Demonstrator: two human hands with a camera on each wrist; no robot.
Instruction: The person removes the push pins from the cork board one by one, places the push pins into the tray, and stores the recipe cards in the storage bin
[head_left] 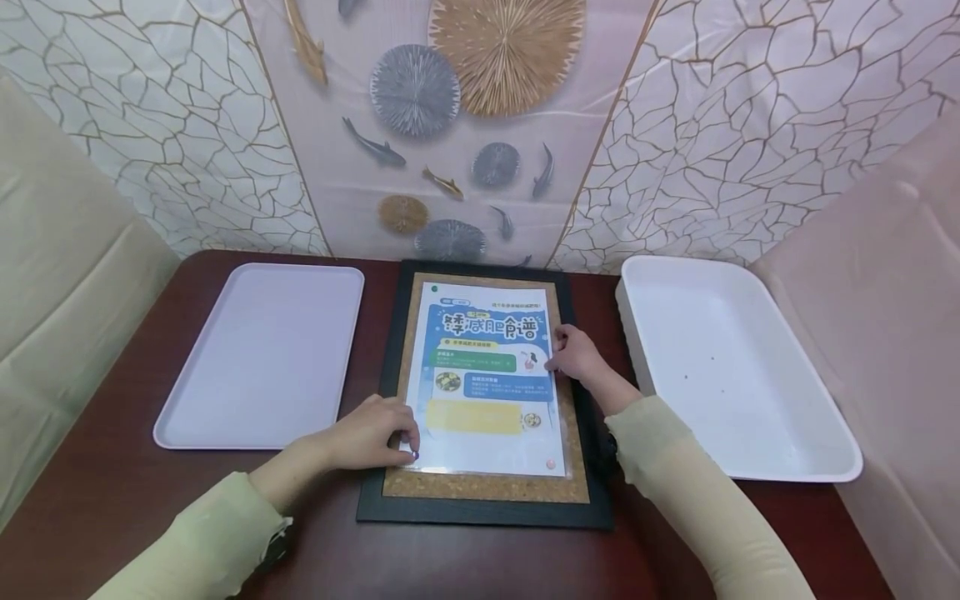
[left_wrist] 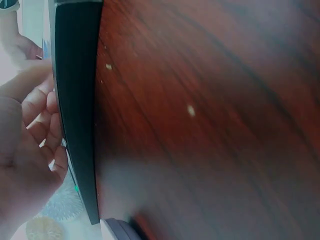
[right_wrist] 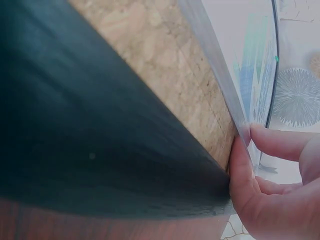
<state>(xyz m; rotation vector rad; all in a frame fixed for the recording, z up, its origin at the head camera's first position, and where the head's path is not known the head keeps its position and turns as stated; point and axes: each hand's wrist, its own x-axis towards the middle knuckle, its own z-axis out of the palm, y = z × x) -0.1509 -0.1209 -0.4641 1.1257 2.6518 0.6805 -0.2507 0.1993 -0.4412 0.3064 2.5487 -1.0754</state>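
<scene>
A laminated poster with blue, green and yellow blocks lies on a cork board with a black frame. At its lower left corner, my left hand pinches a small purple pushpin between thumb and finger. My right hand is at the poster's right edge. The right wrist view shows its thumb and a finger pinching the clear plastic margin, slightly raised from the cork. A green pushpin sits in the upper left corner, a pink pushpin in the lower right.
A shallow pale tray lies left of the board on the dark red wooden table. To the right stands a deeper white tray with several tiny dark specks in it. A patterned curtain hangs behind the table.
</scene>
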